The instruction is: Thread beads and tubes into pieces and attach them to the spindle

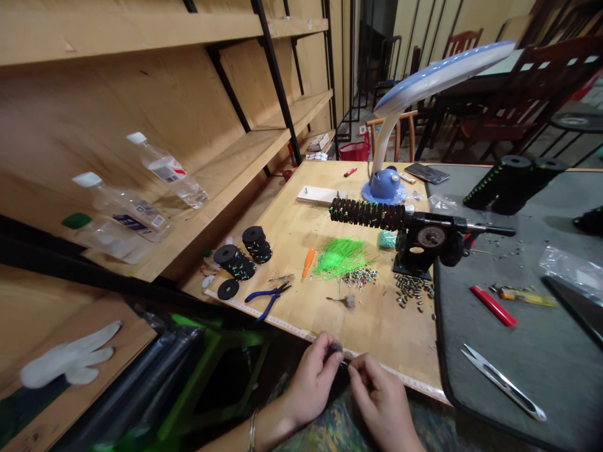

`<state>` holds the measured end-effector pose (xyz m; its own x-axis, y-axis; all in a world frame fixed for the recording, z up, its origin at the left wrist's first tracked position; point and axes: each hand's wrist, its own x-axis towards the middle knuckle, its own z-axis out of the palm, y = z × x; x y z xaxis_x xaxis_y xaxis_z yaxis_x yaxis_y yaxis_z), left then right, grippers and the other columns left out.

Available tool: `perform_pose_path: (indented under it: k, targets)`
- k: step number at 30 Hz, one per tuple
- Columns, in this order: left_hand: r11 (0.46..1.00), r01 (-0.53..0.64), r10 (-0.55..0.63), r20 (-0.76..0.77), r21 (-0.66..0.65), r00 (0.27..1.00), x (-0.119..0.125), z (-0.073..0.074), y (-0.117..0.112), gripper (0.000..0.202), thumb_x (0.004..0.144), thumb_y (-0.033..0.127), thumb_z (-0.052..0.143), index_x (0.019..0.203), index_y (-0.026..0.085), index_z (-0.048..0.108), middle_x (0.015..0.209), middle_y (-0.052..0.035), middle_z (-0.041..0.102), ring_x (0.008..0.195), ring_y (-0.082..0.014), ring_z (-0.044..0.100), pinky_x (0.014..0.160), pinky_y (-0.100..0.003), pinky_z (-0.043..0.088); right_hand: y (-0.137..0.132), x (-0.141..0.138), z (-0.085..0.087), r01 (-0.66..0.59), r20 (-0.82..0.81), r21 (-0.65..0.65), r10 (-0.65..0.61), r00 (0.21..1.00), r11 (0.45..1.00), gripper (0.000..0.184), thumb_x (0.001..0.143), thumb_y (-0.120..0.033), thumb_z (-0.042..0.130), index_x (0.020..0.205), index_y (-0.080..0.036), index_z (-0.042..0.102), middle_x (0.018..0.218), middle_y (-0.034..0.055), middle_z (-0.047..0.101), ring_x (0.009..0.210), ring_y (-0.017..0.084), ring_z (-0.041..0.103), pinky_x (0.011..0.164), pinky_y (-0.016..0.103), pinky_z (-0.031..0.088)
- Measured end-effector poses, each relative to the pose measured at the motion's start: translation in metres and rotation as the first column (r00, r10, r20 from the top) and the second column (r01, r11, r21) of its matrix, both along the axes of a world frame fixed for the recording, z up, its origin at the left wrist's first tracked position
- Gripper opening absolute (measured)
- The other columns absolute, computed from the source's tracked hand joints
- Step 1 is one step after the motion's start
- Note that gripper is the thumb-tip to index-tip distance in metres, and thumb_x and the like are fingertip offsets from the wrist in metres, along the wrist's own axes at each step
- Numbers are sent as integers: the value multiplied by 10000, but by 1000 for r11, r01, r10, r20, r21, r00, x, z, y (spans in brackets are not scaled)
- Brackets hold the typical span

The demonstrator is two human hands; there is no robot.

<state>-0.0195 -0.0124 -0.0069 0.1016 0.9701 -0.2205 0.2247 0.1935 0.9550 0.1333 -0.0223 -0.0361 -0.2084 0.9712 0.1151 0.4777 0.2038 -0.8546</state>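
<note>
At the table's front edge, my left hand (311, 371) is closed on a small dark roundish piece (336, 347), its top showing between thumb and fingers. It may be a foam spool, but its kind is unclear. Close on the right, my right hand (382, 397) pinches at a thin dark bit (345, 362) between the two hands; what its fingertips hold is too small to name. Beyond the hands lie a feathery grey tuft (348, 301), bright green strands (342, 256), multicoloured beads (360, 277) and small metal pieces (414, 290).
Blue-handled pliers (268, 298) and black foam spools (234, 262) lie left. A black winding device (428, 242) carries a row of wrapped discs (367, 214) under a blue lamp (384, 185). Thread snips (504, 383) and a red stick (493, 306) rest on the grey mat (464, 339).
</note>
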Motion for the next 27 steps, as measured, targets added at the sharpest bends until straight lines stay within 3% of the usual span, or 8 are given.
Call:
perform_pose_path:
  k: [8,17,23,27]
  targets:
    - [997,68,-67,-67,21,996,0,4,1,93,880,241,477,819,178,507,785,-34,553,753,-176,517,709,-287,422,3,-2,-1,28,-209,-213,-73,975,977,279,883,-413,534,748,-186,622,555,-19,577,481,135,504,492,215,396]
    - [994,108,-105,-108,16,989,2,4,1,77,869,225,476,817,176,504,777,-31,550,744,-173,505,702,-281,412,10,-4,0,20,-395,-365,-174,902,931,377,810,-523,603,820,-151,663,609,10,637,536,154,558,542,244,440]
    - [995,93,-94,-22,-39,995,5,0,1,115,861,277,524,803,178,515,760,-13,548,737,-163,498,693,-265,405,14,-4,5,25,-513,-469,-296,806,883,434,706,-599,672,725,-168,620,565,-25,550,507,128,471,504,234,400]
    - [992,90,-86,42,-85,995,7,-1,1,111,850,277,542,810,175,529,763,-8,546,743,-159,496,703,-266,401,15,-2,5,-16,-548,-551,-348,761,834,423,713,-605,656,728,-194,558,469,-105,342,414,82,286,407,201,246]
